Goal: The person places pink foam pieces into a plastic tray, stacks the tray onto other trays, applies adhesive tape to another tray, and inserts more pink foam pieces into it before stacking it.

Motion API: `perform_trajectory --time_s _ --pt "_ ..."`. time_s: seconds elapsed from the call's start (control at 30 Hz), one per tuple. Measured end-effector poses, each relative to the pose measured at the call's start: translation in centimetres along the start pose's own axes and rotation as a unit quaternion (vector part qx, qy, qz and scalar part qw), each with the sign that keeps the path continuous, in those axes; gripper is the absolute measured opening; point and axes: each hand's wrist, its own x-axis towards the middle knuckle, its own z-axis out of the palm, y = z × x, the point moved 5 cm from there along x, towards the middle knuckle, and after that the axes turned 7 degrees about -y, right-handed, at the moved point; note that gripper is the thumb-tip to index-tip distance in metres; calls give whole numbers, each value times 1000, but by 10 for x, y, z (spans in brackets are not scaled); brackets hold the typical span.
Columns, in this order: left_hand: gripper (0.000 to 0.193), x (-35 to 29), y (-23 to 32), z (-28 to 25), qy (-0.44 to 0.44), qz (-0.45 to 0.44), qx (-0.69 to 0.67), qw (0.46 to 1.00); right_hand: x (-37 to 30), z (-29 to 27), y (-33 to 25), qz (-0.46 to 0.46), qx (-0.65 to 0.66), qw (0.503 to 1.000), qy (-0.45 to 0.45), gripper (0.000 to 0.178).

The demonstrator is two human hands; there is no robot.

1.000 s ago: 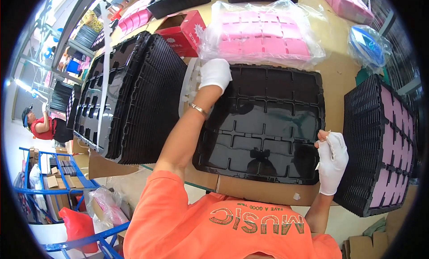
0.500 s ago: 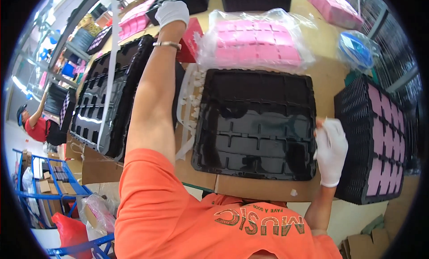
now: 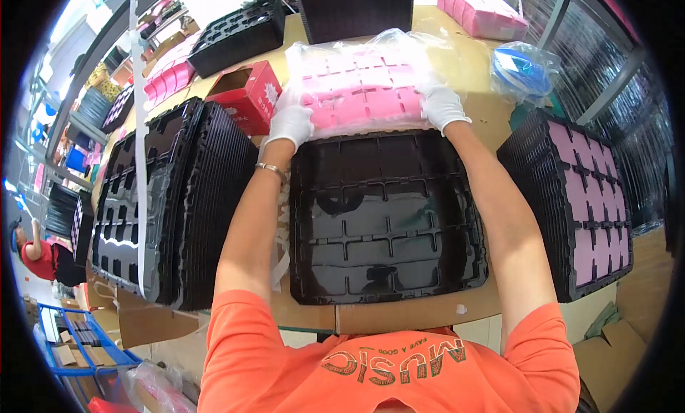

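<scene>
In front of me lies a shiny black plastic tray (image 3: 389, 220) with a cross-ribbed surface. Just beyond it are pink foam pads (image 3: 364, 92) with slotted lines, partly inside a crinkled clear plastic bag (image 3: 435, 60). My left hand (image 3: 291, 124), in a white glove, grips their near left corner, its fingers bent over the edge. At the right side my right hand (image 3: 444, 105), gloved as well, has its fingers closed on the foam. Both hands are past the tray's far edge, and the fingertips are partly hidden against the foam and plastic.
Left stands a tall stack of black trays (image 3: 214, 192) beside a red box (image 3: 250, 92). At right is another stack (image 3: 535, 192) faced with pink foam. A bagged blue roll (image 3: 519, 70) and a pink foam block (image 3: 481, 13) lie farther back. Another person (image 3: 46, 249) works far left.
My left hand came back from the black tray at the far left to the foam's left corner. My right hand moved from the near tray's right edge to the foam's right side.
</scene>
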Motion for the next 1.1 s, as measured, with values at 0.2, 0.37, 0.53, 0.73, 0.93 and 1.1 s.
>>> perform_trajectory --time_s 0.2,0.37,0.53,0.73,0.93,1.1 --pt "20 9 6 3 -33 42 71 996 -3 17 9 -66 -109 991 -49 37" --pt "20 8 7 6 10 47 121 991 10 16 7 -69 -153 980 -103 28" --pt "18 -7 17 -6 141 99 54 984 7 7 -4 -111 -115 981 -106 25" --pt "20 11 17 14 -38 87 117 989 8 23 16 -88 -102 986 -96 23" --pt "17 8 8 3 -7 67 57 996 18 3 5 -88 -95 991 -24 26" --pt "20 16 4 -2 -1 5 19 1000 27 1 9 -94 -98 991 0 33"
